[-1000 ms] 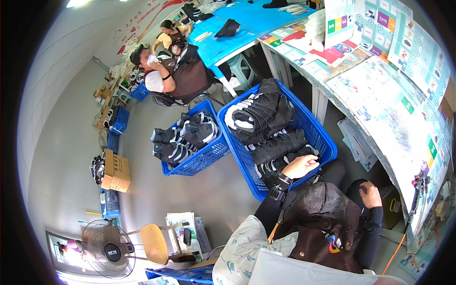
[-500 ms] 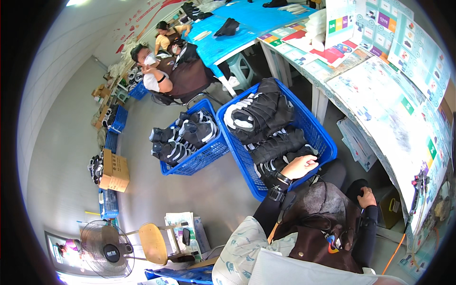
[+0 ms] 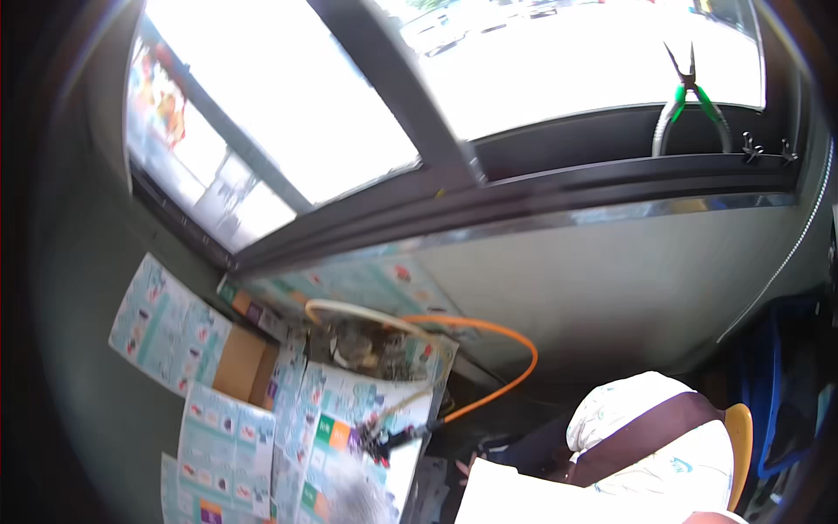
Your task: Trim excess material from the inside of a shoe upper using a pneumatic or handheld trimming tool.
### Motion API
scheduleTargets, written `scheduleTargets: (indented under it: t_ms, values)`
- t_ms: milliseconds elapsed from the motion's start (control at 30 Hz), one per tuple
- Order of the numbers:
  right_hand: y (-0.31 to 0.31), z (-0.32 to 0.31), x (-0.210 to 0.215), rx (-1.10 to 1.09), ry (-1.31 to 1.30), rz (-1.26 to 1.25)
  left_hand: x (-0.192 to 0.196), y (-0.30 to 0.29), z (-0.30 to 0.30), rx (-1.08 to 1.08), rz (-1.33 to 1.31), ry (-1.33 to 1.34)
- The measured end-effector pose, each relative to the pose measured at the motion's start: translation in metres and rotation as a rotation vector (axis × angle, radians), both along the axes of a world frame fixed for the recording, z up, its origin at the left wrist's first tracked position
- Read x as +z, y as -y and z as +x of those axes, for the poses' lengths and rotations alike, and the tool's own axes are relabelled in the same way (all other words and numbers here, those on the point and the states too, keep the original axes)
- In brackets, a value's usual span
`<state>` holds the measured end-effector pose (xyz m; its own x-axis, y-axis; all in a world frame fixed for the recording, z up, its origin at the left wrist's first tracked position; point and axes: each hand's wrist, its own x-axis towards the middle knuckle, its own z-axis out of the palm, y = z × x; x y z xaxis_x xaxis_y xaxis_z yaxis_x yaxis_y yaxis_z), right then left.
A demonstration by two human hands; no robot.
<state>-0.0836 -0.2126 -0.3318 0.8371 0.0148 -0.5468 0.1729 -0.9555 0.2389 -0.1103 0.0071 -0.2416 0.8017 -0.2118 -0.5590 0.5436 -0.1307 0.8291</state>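
My right hand shows only in part at the lower edge, beside the table edge, with a dark sleeve leading to it. Its fingers are small and blurred, partly cut off by white cloth, so I cannot tell what it holds, if anything. Nearest to it, on the paper-covered table, lies a black hand tool joined to an orange hose. My left hand is out of sight.
Pliers with green and grey handles stand jaws up on the window ledge, beside small black clips. An open cardboard box stands by the wall. Behind me are a wooden chair back and a blue crate.
The view has swung far to the right, from the shoe baskets and co-workers to the window and wall. My left hand has left the picture; the right is now mostly hidden.
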Motion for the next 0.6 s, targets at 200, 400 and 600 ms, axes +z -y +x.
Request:
scheduleTargets:
  t_ms: [200,400,600]
  values:
    - [0.011,0.008,0.035,0.128,-0.046,-0.141,0.084,0.127,0.061,-0.175,-0.055,0.119]
    - [0.048,0.018,0.055,0.192,0.012,-0.099,0.117,0.233,0.090,-0.344,-0.065,0.140]
    - [0.073,0.023,0.071,0.287,0.062,-0.112,0.118,0.288,0.091,-0.377,-0.081,0.134]
